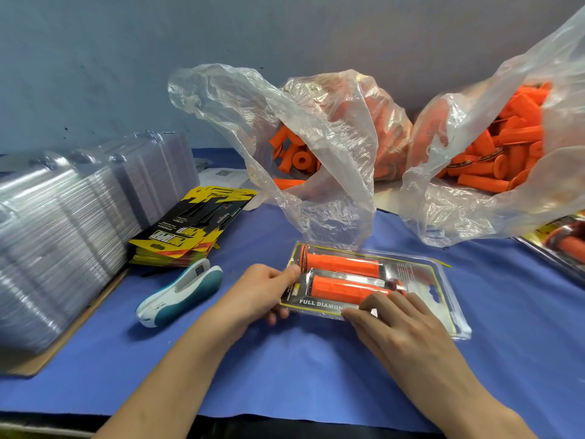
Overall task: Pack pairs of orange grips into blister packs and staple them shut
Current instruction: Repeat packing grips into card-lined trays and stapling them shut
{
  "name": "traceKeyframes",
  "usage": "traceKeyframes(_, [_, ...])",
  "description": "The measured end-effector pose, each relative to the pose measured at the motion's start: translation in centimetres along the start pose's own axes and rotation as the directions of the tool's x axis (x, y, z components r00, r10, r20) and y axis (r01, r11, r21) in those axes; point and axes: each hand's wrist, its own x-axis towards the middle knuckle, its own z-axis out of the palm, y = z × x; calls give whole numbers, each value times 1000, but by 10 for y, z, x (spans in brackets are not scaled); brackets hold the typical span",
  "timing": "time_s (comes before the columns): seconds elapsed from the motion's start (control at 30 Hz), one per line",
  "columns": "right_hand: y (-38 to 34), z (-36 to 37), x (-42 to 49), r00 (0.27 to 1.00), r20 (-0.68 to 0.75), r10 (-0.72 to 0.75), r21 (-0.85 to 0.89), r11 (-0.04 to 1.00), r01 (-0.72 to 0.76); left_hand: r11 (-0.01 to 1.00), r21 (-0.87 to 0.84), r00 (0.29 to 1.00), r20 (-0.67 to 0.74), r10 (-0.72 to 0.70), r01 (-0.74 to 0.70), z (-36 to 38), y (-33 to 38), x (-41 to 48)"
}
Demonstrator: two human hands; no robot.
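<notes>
Nearest us, two bare forearms reach onto the blue cloth. The left hand pinches the left edge of one blister pack, thumb on top and fingers beneath, apparently to keep it from sliding. The right hand lays its fingers side by side on the pack's near edge and presses down, we judge to seat the clear cover before stapling; its thumb is hidden. The pack lies flat at mid-table, just near of the bags, and holds two orange grips: the far grip and the near grip, parallel in separate moulded wells.

One stapler lies untouched just left of the left hand, within easy reach for the closing step. Farther left we count one stack of printed backing cards and nested empty blister shells, too many to count, staged as supply. Two open plastic bags of loose grips stand at the far side: the middle bag and the right bag. One filled pack shows partly at the right edge.
</notes>
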Motion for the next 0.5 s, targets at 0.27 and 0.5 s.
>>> traceKeyframes(0.27, [-1,5,3,1000,2,1,5,1000,-1,609,755,901,-408,146,244,-69,-46,-21])
traceKeyframes(0.5, [-1,0,3,998,-31,54,115,992,-50,623,743,931,-360,61,246,-82,-46,-30])
